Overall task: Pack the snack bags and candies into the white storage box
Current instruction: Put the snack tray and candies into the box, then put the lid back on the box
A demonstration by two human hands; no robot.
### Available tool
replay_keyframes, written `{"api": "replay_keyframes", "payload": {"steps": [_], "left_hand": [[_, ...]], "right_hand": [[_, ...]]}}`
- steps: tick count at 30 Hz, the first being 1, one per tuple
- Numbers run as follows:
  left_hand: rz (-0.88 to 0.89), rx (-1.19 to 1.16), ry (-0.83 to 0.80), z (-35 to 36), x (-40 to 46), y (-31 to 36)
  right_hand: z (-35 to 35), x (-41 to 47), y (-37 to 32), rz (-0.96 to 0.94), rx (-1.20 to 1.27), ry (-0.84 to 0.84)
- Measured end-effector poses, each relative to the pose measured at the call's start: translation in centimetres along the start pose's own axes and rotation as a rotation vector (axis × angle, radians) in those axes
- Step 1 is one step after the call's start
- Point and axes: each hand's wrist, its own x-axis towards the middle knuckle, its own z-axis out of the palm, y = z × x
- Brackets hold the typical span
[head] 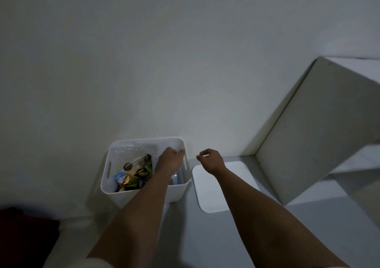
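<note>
Now our left hand (169, 160) grips the far rim of the box (144, 189), steadying it on the desk with snacks (133, 175) inside, while our right hand (210, 160), loosely curled and empty, hovers over the lid (213, 197) beside it.

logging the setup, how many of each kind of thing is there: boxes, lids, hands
white storage box: 1, with snack bags inside, too jumbled to count
flat white lid: 1, beside the box
hands: 2, left hand at the box's far right rim, right hand above the lid
total: 4
</note>
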Motion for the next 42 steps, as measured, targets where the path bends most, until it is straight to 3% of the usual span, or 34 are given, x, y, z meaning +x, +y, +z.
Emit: {"api": "replay_keyframes", "payload": {"steps": [10,18,25,30,36,42], "left_hand": [[0.006,0.11,-0.171,10.9,0.0,3.5],[-0.189,0.147,-0.235,19.2,1.3,1.5],[-0.475,0.065,-0.041,24.3,2.7,-3.9],[-0.51,0.06,0.093,26.5,2.6,-3.5],[-0.589,-0.137,0.252,26.9,2.8,-4.7],[-0.599,-0.206,0.222,27.5,1.2,-4.5]], "right_hand": [[-8.3,1.8,12.8,0.203,-0.07,0.098],[-11.4,6.8,22.5,0.318,-0.06,0.031],[-11.0,10.9,29.0,0.41,-0.091,-0.086],[-9.8,11.4,30.6,0.44,-0.013,-0.001],[-10.3,11.6,32.7,0.521,0.098,-0.021],[-11.8,11.0,34.3,0.602,0.165,0.041]]}}
